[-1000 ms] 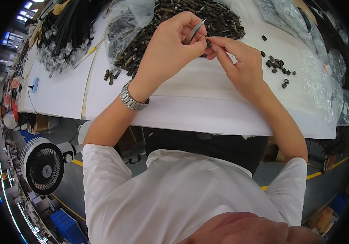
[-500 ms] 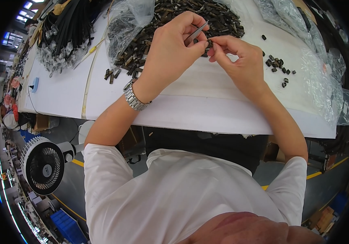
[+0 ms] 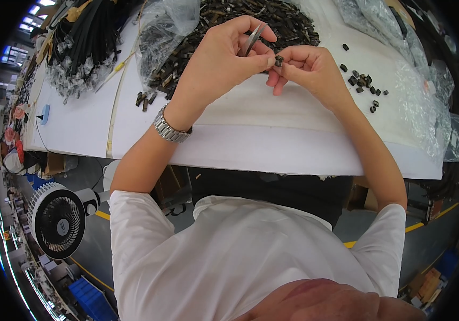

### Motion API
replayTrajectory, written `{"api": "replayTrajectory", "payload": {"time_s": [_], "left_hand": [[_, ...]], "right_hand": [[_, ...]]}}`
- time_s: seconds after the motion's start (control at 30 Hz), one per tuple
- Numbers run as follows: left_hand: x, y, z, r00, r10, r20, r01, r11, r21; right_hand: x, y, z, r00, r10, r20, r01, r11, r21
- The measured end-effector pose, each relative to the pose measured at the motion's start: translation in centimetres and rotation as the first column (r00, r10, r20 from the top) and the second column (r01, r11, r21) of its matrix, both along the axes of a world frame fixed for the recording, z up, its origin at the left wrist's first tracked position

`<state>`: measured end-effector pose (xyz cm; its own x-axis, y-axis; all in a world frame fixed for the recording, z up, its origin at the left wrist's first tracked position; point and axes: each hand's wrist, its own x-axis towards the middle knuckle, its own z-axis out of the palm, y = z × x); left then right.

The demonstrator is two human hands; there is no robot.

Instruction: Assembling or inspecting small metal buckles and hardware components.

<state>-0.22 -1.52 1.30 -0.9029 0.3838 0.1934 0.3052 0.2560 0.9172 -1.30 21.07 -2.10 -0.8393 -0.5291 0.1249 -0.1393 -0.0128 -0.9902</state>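
My left hand (image 3: 224, 59), with a metal watch on its wrist, is closed around a pointed silver tool (image 3: 252, 40) that looks like tweezers. The tool's tip points up and away from me. Between the fingertips of my right hand (image 3: 312, 72) is a small dark ring-like piece (image 3: 278, 61). My left thumb and fingertips meet the piece from the other side. Beyond both hands lies a big heap of dark, short flat pieces (image 3: 261, 24). Several small black rolled pieces (image 3: 360, 80) are scattered to the right of my right hand.
Clear plastic bags (image 3: 168, 37) lie beside the heap and along the table's right side. At the far left is a bundle of black straps (image 3: 87, 40) with clear-wrapped ends. A yellow-handled thin tool (image 3: 120, 66) lies nearby. A fan (image 3: 61, 222) stands below the table's left edge.
My hands have turned slightly, and the dark piece shows more plainly between them. The silver tool stands more upright. My right fingers have curled, with the lower ones now hanging down.
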Motion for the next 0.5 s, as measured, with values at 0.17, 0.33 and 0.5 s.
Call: {"api": "replayTrajectory", "payload": {"time_s": [0.17,0.33,0.5], "left_hand": [[-0.4,-0.3,-0.8,0.984,0.08,-0.159,-0.089,0.995,-0.052],[0.4,0.5,-0.5,0.973,0.101,-0.206,-0.131,0.982,-0.137],[1.0,1.4,-0.9,0.941,0.154,-0.302,-0.194,0.975,-0.109]], "right_hand": [[1.7,-1.0,0.0,0.977,-0.179,-0.119,0.191,0.976,0.103],[1.7,-0.7,0.5,0.971,-0.212,-0.109,0.217,0.975,0.039],[1.9,-0.6,0.9,0.969,-0.226,-0.098,0.232,0.971,0.062]]}}
